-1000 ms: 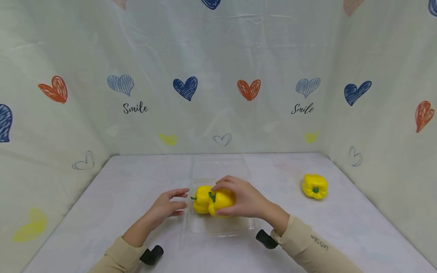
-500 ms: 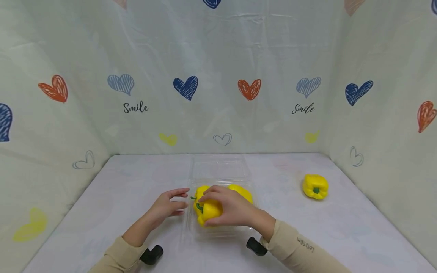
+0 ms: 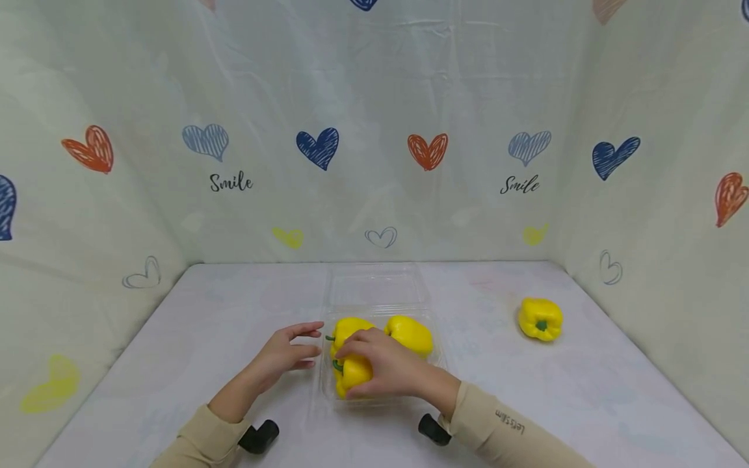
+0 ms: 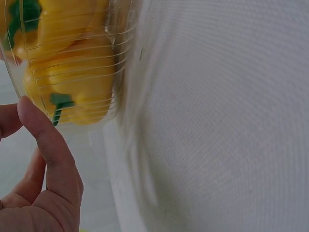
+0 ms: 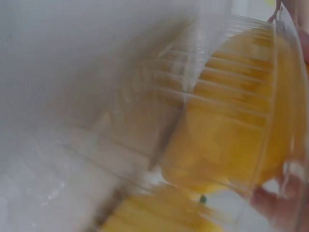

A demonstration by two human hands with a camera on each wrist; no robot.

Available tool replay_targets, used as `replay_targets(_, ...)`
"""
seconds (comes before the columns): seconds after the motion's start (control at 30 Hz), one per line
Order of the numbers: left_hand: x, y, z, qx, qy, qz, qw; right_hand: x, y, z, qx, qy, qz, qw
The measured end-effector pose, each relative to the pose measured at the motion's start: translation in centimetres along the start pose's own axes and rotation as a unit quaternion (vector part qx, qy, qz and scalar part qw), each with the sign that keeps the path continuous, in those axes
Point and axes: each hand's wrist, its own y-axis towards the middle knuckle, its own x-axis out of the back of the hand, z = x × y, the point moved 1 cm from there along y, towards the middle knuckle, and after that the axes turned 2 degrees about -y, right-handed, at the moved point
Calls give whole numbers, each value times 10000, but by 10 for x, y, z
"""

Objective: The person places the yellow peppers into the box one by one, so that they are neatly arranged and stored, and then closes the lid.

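My right hand point(image 3: 389, 367) grips a yellow bell pepper point(image 3: 355, 374) from above, at the front left of a clear plastic clamshell container point(image 3: 398, 402). Its green stem points left. Behind it in the container lies another yellow pepper point(image 3: 349, 327), partly covered by the hand. A third yellow pepper point(image 3: 411, 335) lies on its side at the back right. My left hand point(image 3: 283, 356) stays beside the container with relaxed, parted fingers, the fingertips right at its left rim. The left wrist view shows a pepper point(image 4: 72, 82) through the ribbed wall, close to those fingertips.
Hinged open, the container's clear lid point(image 3: 377, 286) lies flat behind it. One more yellow pepper point(image 3: 540, 318) stands on the white table point(image 3: 234, 299) at the far right. Heart-printed curtains point(image 3: 374, 195) enclose the back and sides.
My right hand has moved left and toward me with its pepper, down into the container's front left. The back right pepper, earlier hidden behind the hand, now shows. My left hand has hardly moved.
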Motion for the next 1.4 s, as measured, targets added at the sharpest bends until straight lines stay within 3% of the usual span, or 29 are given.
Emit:
replay_targets(0.27, 1, -1, -1, 75, -12, -3, 10000, 10, -8, -7, -258, 565, 334, 9975)
replay_targets(0.57, 0, 0, 0, 60, -32, 62, 10000, 16, -30, -17, -771, 785, 107, 9939)
replay_targets(1.03, 4, 3, 3, 43, -177, 109, 9998, 14, -23, -13, -214, 565, 211, 9979)
replay_targets(1.4, 5, 1, 1, -19, -189, 228, 9996, 13, -13, -7, -178, 91, 457, 9988)
